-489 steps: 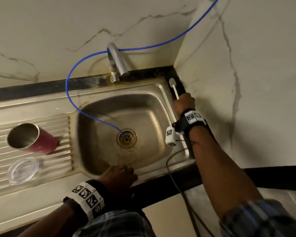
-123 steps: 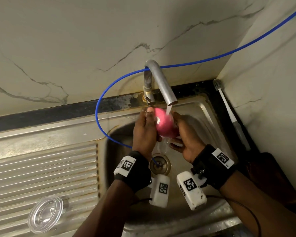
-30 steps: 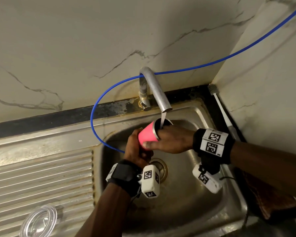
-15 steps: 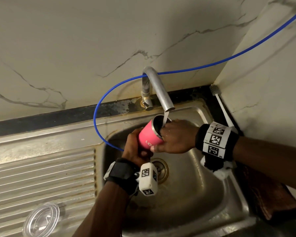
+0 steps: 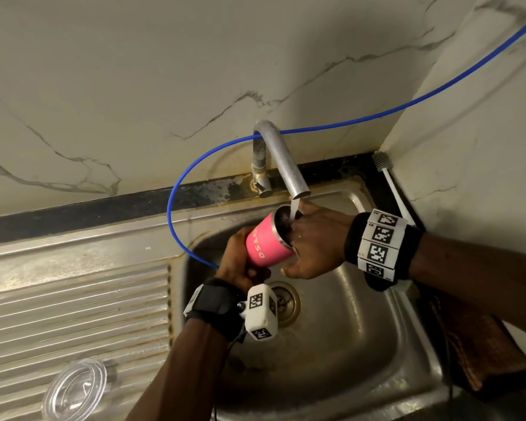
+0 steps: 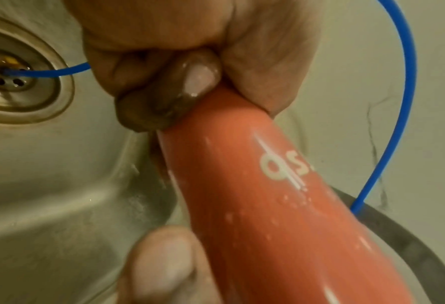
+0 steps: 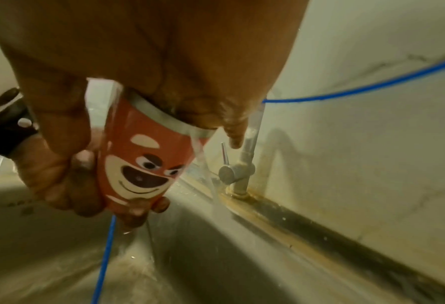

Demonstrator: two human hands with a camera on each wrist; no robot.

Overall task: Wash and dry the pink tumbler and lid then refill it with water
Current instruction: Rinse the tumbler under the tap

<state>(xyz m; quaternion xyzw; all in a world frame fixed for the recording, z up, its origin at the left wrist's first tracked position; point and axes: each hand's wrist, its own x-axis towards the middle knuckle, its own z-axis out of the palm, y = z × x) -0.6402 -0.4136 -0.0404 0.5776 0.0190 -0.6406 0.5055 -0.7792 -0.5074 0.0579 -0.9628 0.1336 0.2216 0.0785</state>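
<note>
Meanwhile, over the sink (image 5: 362, 344), the left hand (image 5: 240, 259) grips the tilted pink tumbler (image 5: 266, 243) by its base under the running tap (image 5: 283, 162) as the right hand (image 5: 313, 244), fingers inside the rim, scrubs; turning it should rinse every wall.

A pink tumbler (image 5: 266, 245) carries pale lettering, a steel-grey rim and a cartoon bear face in cream and dark brown. A bright blue tube (image 5: 176, 189) crosses cream marble-look wall tiles (image 5: 134, 86) with grey veins. Black wristbands (image 5: 380, 247) bear black-and-white square markers.
</note>
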